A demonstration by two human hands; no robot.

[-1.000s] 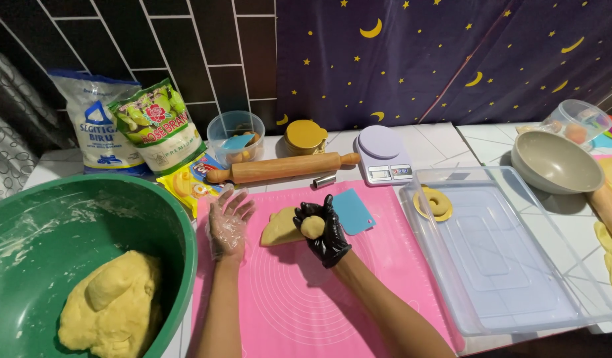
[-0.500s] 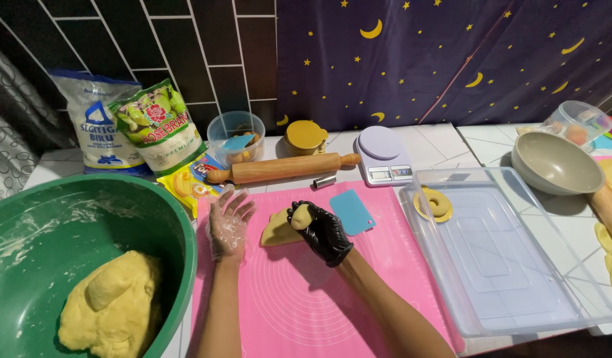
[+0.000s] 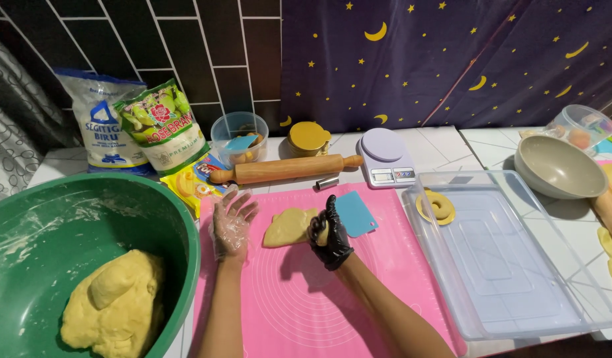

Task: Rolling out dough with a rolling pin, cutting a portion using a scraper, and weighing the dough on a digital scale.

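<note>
Resting left of the pink mat [image 3: 359, 298], the green bowl [image 3: 180, 232] holds a big dough mass [image 3: 113, 305]. On the mat, the left hand [image 3: 231, 222], in a clear glove, lies open and flat, gripping nothing, just left of the flattened dough [image 3: 289, 227]. The black-gloved right hand [image 3: 331, 232] has now closed around a small dough piece it held more openly a second ago, pressed against the flat dough's right edge, so shaping appears underway; a blue scraper [image 3: 355, 213] lies just right, the clear tray [image 3: 504, 265] beyond the mat.
</note>
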